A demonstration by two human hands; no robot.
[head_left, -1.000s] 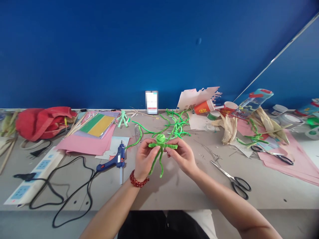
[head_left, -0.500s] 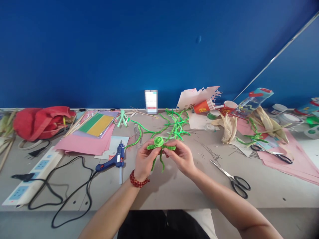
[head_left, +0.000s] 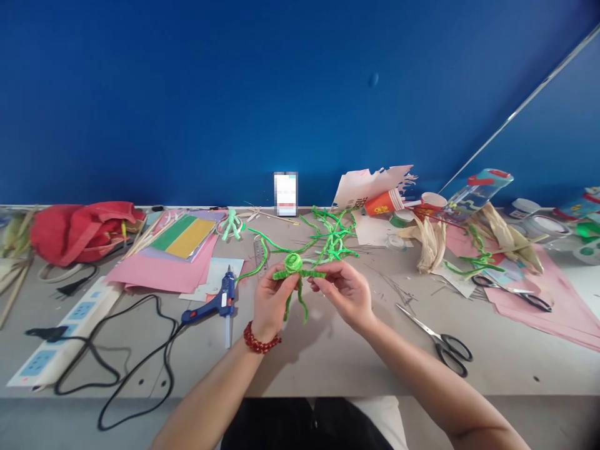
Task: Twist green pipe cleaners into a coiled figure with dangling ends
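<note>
A bright green pipe-cleaner figure (head_left: 294,262) with a coiled round head, two side arms and two dangling legs is held up over the table's front middle. My left hand (head_left: 273,303), a red bead bracelet on its wrist, pinches the figure near its left arm. At the tip of its right arm, the fingers of my right hand (head_left: 344,292) are closed in a pinch. Behind the hands lies a tangle of green pipe cleaners (head_left: 335,234). A paler green figure (head_left: 231,224) stands farther back on the left.
Left of my hands stands a blue glue gun (head_left: 222,297), its black cord running to a white power strip (head_left: 65,340). Black-handled scissors (head_left: 440,340) lie at the right. A phone (head_left: 285,194) leans on the blue wall. Paper cups (head_left: 384,202) and dried husks (head_left: 431,244) sit at the back right.
My right hand has slid slightly outward along the figure's right arm, away from the head. The figure has shifted a little to the left in my left hand.
</note>
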